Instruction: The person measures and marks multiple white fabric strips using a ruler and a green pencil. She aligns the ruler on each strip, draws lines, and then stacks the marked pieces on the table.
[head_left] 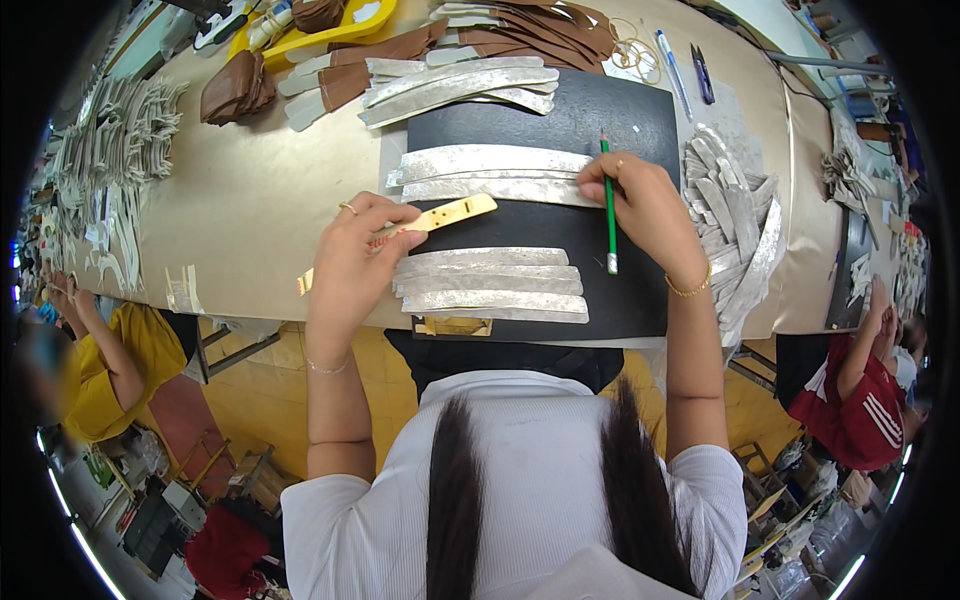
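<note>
- Work table [225, 210], covered in tan paper; a black board [540, 226] lies flat before the seated person.
- Room: yellow floor [262, 395] below; one co-worker in a yellow shirt [140, 350] at left, another in a red shirt [850, 405] at right.
- Yellow tray [345, 35], far left of the table; holds dark brown pieces [318, 12] and a cream roll [265, 30].
- Brown stack [238, 88], just beside the tray; fanned brown strips [545, 32] along the far side.
- Blue pen [673, 75] and dark pen [703, 75], side by side beyond the board's right corner.
- Pale pieces, loose: left pile [115, 130]; right pile [735, 215], beside the board.
- Pale strips in three groups: far bundle [460, 88] across the board's far edge; middle row [480, 170]; near row [490, 285].
- Left hand [365, 245]: thumb and fingers pinch a flat yellow bar [455, 213], pierced with holes, slanting between the middle and near rows.
- Right hand [635, 205]: bent fingers grip a green pencil [611, 235], point away from the person; fingertips at the middle row's right end, contact unclear.
</note>
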